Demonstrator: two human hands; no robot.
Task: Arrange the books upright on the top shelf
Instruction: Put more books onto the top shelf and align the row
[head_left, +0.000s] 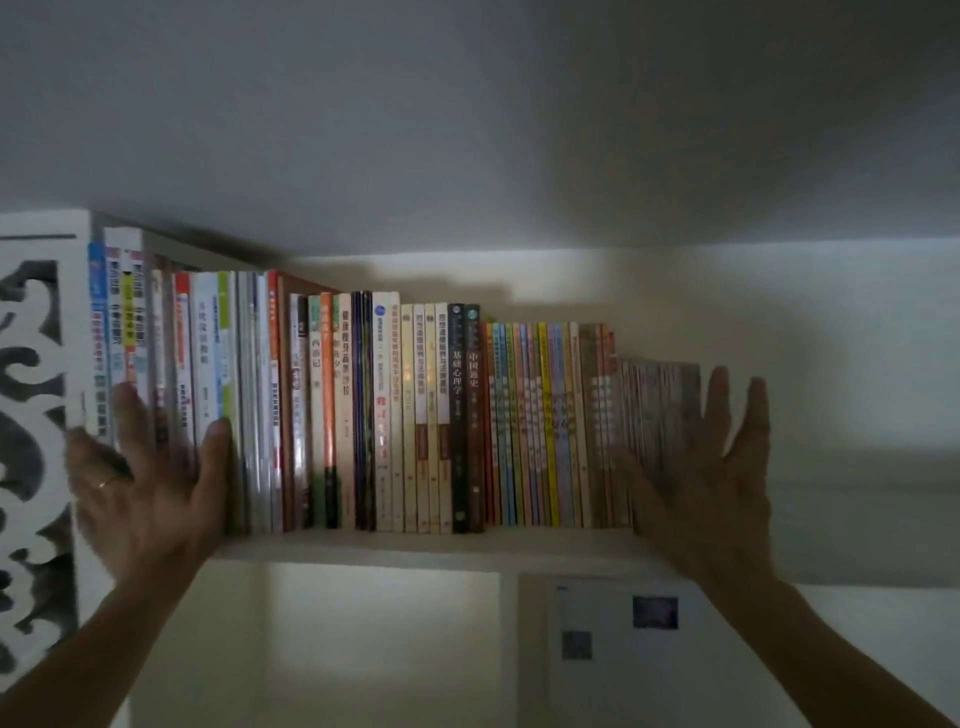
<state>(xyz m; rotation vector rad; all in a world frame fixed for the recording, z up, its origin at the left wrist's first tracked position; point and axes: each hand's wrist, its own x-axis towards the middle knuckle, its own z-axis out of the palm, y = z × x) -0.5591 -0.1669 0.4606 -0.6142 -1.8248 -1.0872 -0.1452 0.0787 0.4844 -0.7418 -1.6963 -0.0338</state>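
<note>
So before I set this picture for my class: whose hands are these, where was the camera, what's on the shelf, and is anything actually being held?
There is no machine here. A person wears one wide-angle camera on the head, so you see their own arms reaching up.

The top shelf carries a long row of books standing upright, spines out. Two dark books stand near the middle, and a set of thin colourful ones stands further right.

The left hand lies open and flat against the spines at the left end, beside a white carved panel. The right hand is open at the right end of the row, by the last small books; it is blurred, so contact is unclear. Neither hand grips anything.
</note>
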